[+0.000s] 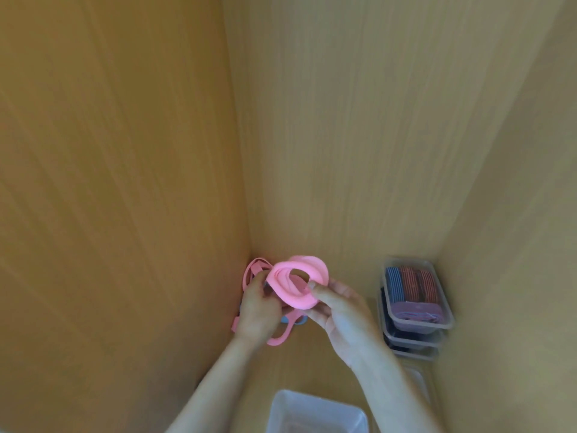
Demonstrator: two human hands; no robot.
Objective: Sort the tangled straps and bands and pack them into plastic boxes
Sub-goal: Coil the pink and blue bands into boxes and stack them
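the left hand (259, 310) curls its fingers around the far-left edge of a wide pink band (296, 282). the right hand (340, 314) pinches the near rim of the same band, thumb on top and fingers underneath. in the head view both hands hold this band, rolled into a loose coil with an open middle, off the table (312, 364), well to the left of the stack of clear plastic boxes (412, 337).

further left of that stack, behind and under the left hand, lies a tangle of narrow pink straps (253, 270), pushed into the corner where two wooden walls meet. a bit of something blue (295, 320) shows among them, too hidden to tell what it is.

the top box (449, 320) of the stack holds rolled bands in blue, red and purple. nearer the person than the stack, at the bottom edge, sits another plastic box (281, 398) between the forearms.
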